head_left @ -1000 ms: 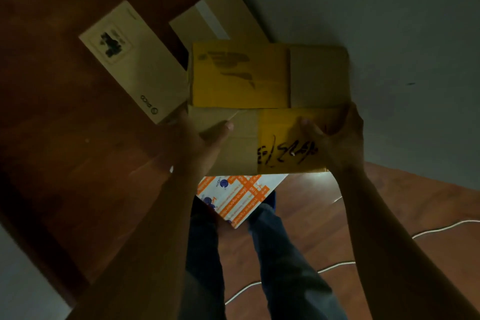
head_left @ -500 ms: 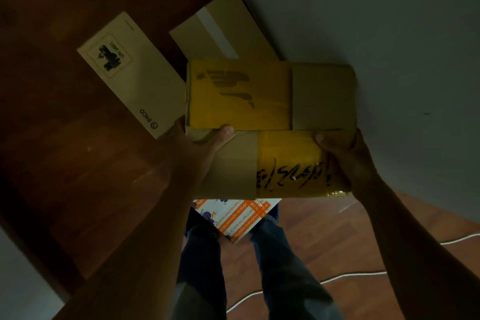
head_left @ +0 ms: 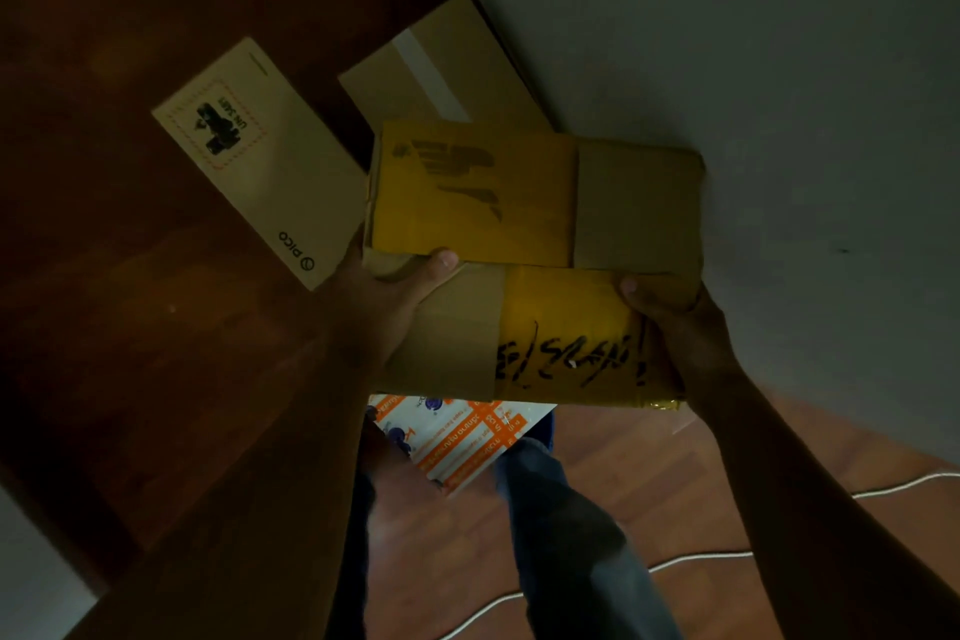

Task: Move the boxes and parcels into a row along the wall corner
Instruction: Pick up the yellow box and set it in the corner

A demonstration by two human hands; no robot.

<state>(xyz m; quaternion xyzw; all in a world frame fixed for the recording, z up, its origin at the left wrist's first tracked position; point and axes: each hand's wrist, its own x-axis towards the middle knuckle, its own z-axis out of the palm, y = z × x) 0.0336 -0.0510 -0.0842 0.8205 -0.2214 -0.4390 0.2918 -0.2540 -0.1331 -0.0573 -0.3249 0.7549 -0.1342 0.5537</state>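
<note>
A cardboard box wrapped in yellow tape (head_left: 524,250), with black handwriting on its near face, is held in the air close to the pale wall. My left hand (head_left: 384,296) grips its left end, thumb on the top edge. My right hand (head_left: 670,322) grips its right end. Beyond it a plain brown box with white tape (head_left: 441,73) stands against the wall. A beige box with a Pico logo (head_left: 254,156) lies to the left of that one. A white parcel with orange print (head_left: 457,442) lies on the floor below the held box, partly hidden.
The dark wooden floor (head_left: 130,379) meets the grey wall (head_left: 727,42) along a diagonal line. A white cable (head_left: 691,561) runs across the floor at the lower right. My legs in blue trousers (head_left: 561,535) stand beside the printed parcel.
The yellow-taped box has come slightly lower and nearer in view, still held by both hands. The boxes on the floor have not moved.
</note>
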